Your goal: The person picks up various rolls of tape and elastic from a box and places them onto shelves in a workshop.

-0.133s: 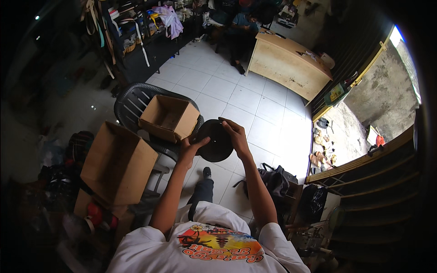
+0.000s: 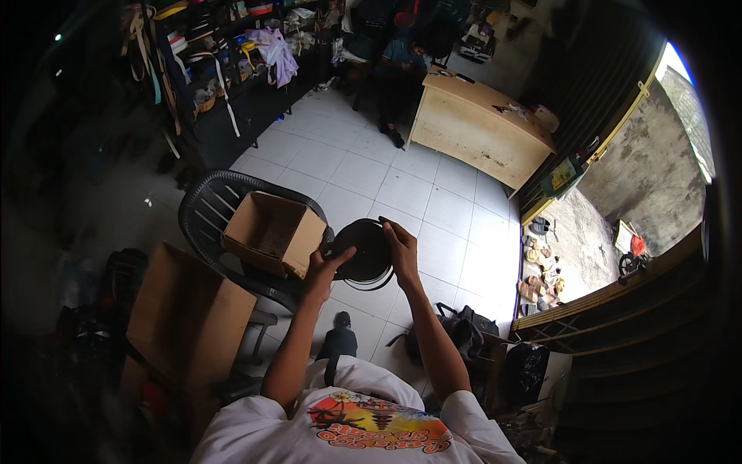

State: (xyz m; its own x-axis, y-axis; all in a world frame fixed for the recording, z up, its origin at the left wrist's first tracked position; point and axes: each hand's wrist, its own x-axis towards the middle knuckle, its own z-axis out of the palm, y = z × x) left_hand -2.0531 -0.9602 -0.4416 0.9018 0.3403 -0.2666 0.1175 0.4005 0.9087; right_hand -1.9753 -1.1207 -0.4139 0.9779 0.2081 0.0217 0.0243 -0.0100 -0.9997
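Between my hands, in front of me, is a round black roll [image 2: 365, 249] that looks like coiled strap, with a small pale dot near its middle. Thin outer turns hang slightly loose along its lower edge. My left hand [image 2: 326, 271] grips its left side, the thumb lying over the face. On the opposite side my right hand [image 2: 400, 246] holds the rim, fingers wrapped behind. Just left of the roll, a small open cardboard box [image 2: 303, 241] rests on a black plastic chair [image 2: 202, 207].
A larger open cardboard box [image 2: 193, 317] stands at my left. Black bags [image 2: 471, 332] lie on the right side of the tiled floor [image 2: 379, 182]. Farther off are a wooden desk [image 2: 464, 124], a seated person [image 2: 402, 66], racks of straps [image 2: 220, 77] and shoes by the doorway [image 2: 533, 286].
The outer turns at the roll's lower edge have come apart into visible thin loops. Both hands keep their hold, and the whole view has shifted a little.
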